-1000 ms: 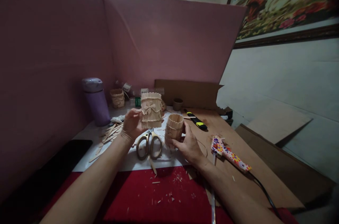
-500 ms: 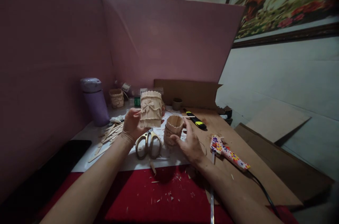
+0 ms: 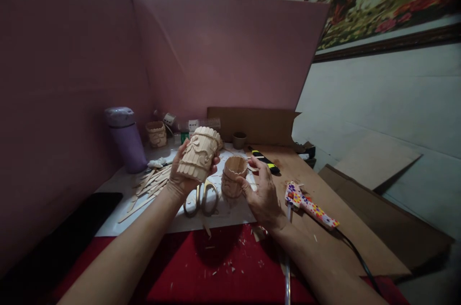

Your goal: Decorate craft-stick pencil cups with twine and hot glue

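Observation:
My left hand [image 3: 182,177] is wrapped round a finished cup made of wooden sticks [image 3: 199,153], holding it up and tilted to the right above the scissors [image 3: 201,197]. A second, smaller stick cup [image 3: 233,176] stands on the white sheet [image 3: 144,209]. My right hand [image 3: 264,194] is just to its right, fingers loosely spread, fingertips close to or touching the cup's side.
A flowered glue gun [image 3: 311,209] with a black cord lies on the brown board at right. Loose wooden sticks [image 3: 147,185], a purple bottle [image 3: 124,139], a small basket [image 3: 156,133], a black and yellow cutter [image 3: 264,160] and a cardboard piece [image 3: 259,125] sit behind.
My left hand has tipped the bow-decorated cup from upright to leaning right. My right hand has loosened its hold and drawn back a little from the smaller cup.

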The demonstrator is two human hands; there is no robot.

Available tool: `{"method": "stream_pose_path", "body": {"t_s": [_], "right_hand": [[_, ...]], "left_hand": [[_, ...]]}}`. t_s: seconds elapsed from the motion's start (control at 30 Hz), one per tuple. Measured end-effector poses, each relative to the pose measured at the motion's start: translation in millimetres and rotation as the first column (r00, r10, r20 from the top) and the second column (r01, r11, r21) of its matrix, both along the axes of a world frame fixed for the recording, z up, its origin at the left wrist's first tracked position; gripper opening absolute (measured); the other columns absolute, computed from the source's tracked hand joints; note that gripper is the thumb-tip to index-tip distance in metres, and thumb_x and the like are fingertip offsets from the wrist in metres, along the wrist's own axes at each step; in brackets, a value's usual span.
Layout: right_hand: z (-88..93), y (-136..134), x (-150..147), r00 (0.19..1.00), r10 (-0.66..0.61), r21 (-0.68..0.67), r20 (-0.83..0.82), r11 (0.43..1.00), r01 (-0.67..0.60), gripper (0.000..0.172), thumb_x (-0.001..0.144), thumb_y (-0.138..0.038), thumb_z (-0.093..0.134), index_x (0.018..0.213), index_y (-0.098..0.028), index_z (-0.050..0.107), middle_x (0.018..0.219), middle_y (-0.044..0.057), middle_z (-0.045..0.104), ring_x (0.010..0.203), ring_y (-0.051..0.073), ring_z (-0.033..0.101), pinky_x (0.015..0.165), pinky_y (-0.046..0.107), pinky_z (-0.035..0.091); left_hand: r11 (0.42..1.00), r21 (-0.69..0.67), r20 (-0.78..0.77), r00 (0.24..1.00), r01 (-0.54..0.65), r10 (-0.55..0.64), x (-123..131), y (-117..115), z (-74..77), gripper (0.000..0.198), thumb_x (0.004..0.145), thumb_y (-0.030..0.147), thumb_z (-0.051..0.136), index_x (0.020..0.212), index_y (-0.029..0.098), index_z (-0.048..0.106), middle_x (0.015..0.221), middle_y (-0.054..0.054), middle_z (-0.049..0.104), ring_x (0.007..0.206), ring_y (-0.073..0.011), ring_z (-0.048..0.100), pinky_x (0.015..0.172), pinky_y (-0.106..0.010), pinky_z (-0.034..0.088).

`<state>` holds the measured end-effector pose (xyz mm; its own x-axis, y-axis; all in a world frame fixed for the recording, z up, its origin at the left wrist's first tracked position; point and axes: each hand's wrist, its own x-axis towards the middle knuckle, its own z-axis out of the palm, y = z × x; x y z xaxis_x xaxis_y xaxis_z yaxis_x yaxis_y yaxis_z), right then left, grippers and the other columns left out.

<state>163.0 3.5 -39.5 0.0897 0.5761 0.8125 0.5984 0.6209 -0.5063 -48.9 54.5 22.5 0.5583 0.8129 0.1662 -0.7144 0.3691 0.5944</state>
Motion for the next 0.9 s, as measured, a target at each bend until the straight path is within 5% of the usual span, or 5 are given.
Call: {"method": "stream_pose_path", "body": {"t_s": [0.2,0.47,0.9], "right_hand": [[4.1,-4,0,1.0,-0.004,0.039,0.019,0.999,0.004,0.049,0.093,-0.037,0.061,0.135,-0.018,0.047,0.126,0.018,0.06,0.119,0.031,0.059,0.097,0.055,0.052],[7.9,-7,-1,0.999,-0.021,0.095,0.039,0.995,0.018,0.043,0.093,-0.03,0.061,0.132,-0.019,0.049,0.126,0.016,0.059,0.119,0.03,0.057,0.098,0.055,0.052],[11.0,-10,-2,0.999,-0.024,0.077,0.025,0.997,0.022,0.038,0.093,-0.028,0.059,0.13,-0.021,0.051,0.125,0.015,0.059,0.12,0.03,0.056,0.098,0.055,0.051]], "left_hand": [[0.999,-0.003,0.032,0.999,0.037,-0.037,4,-1,-5.4,0.074,0.081,0.05,0.053,0.139,0.005,0.044,0.099,-0.018,0.071,0.085,-0.0287,0.071,0.075,-0.043,0.06],[0.995,-0.027,0.107,0.99,0.093,-0.089,7,-3,-5.2,0.07,0.087,0.048,0.044,0.142,0.006,0.04,0.098,-0.019,0.069,0.075,-0.0234,0.068,0.056,-0.03,0.056],[0.989,-0.133,0.125,0.991,0.059,-0.043,7,-6,-1.8,0.077,0.088,0.056,0.044,0.151,0.013,0.033,0.096,-0.015,0.068,0.069,-0.0178,0.063,0.053,-0.024,0.055]]}}
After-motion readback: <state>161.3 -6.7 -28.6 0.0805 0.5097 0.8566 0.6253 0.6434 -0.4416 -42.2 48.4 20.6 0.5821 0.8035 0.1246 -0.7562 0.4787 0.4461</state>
